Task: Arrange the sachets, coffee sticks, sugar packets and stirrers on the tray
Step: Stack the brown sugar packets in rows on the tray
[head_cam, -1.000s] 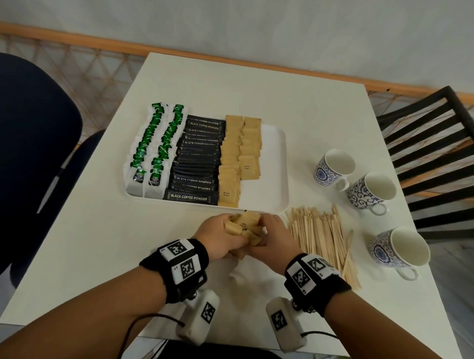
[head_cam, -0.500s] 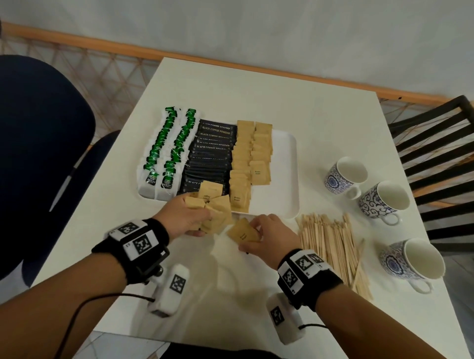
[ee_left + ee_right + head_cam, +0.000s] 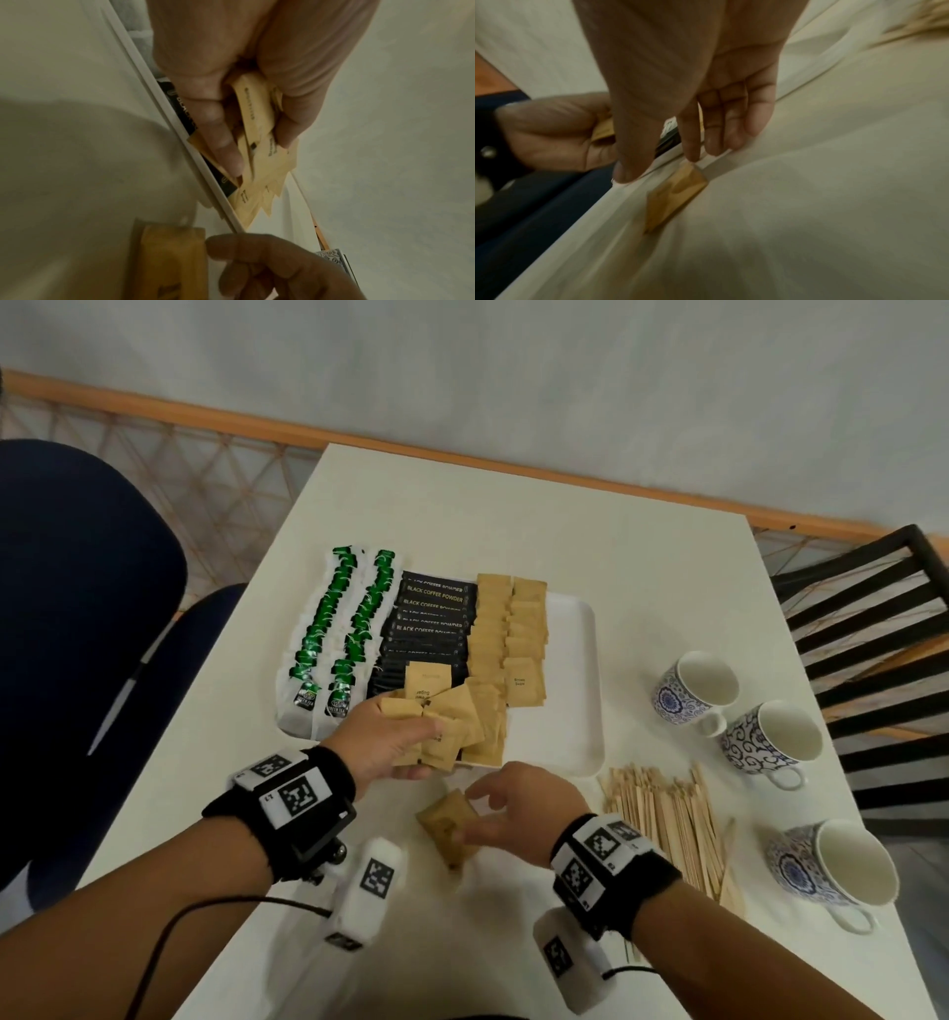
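On the white tray (image 3: pixel 570 701) lie two rows of green tea sachets (image 3: pixel 328 639), a stack of black coffee sticks (image 3: pixel 431 629) and two columns of brown sugar packets (image 3: pixel 513 634). My left hand (image 3: pixel 405 737) grips a fanned bunch of sugar packets (image 3: pixel 452 711) over the tray's front edge; the left wrist view shows the fingers curled round this bunch (image 3: pixel 259 130). One loose sugar packet (image 3: pixel 441 824) lies on the table in front of the tray. Just over it is my right hand (image 3: pixel 493 814), its fingers nearly straight and not round the packet (image 3: pixel 675 194).
A heap of wooden stirrers (image 3: pixel 662 819) lies on the table right of my right hand. Three patterned cups (image 3: pixel 693 685) (image 3: pixel 770 742) (image 3: pixel 832 865) stand along the right edge. A blue chair (image 3: pixel 77 608) is at the left, a black slatted chair (image 3: pixel 873 634) at the right.
The hands have parted. The left one carried the bunch of sugar packets forward over the tray's front. The right one let go of its single packet, which now lies on the table.
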`<state>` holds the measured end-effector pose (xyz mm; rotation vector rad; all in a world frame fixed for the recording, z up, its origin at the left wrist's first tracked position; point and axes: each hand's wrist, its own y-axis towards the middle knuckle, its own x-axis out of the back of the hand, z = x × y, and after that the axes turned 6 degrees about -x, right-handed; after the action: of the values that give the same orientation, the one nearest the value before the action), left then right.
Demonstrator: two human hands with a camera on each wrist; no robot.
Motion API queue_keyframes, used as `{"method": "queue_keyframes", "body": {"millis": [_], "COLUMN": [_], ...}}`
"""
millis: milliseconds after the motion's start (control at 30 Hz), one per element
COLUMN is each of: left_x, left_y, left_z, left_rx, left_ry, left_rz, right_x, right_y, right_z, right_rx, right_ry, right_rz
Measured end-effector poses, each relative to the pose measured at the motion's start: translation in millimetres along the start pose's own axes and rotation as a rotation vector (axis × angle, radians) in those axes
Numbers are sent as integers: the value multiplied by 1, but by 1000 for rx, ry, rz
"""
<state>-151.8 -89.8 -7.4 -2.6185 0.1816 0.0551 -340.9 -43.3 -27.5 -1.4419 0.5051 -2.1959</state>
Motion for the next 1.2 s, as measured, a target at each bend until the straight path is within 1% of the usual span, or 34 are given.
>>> {"method": "queue_keyframes", "body": {"millis": [167,233,333,400,500,567,600,700,767,800,867,1000,1200], "left_x": [4,4,0,-3,-7,-8,-8,-10,-11,-12,-13,-13,-14], "left_y": [7,11,18,22,27,30,32,36,39,40,43,47,52], "left_z": [-7,-10,-13,-14,-16,-18,-19,-22,-23,-23,-24,-26,-30], "left_rx": [12,16,18,19,25,25,26,35,43,47,60,86,123], "left_ry": [8,10,13,5,-6,-15,-23,-62,-88,-98,-112,-133,-182], "left_rz": [16,23,31,34,35,36,35,28,23,26,41,56,68], "right_x": [-19,-19,-12,-6,5,16,22,39,47,49,51,49,52], "right_y": [11,17,21,22,19,15,15,26,41,47,59,76,86], "right_z": [28,30,26,21,7,-6,-13,-42,-59,-63,-68,-67,-57], "right_rx": [68,47,4,20,72,78,55,-122,-261,-304,-342,-342,-379], "right_ry": [-150,-133,-95,-65,21,135,221,524,677,724,720,606,589], "right_rz": [-5,9,76,98,85,19,-39,-284,-397,-413,-399,-422,-419]}}
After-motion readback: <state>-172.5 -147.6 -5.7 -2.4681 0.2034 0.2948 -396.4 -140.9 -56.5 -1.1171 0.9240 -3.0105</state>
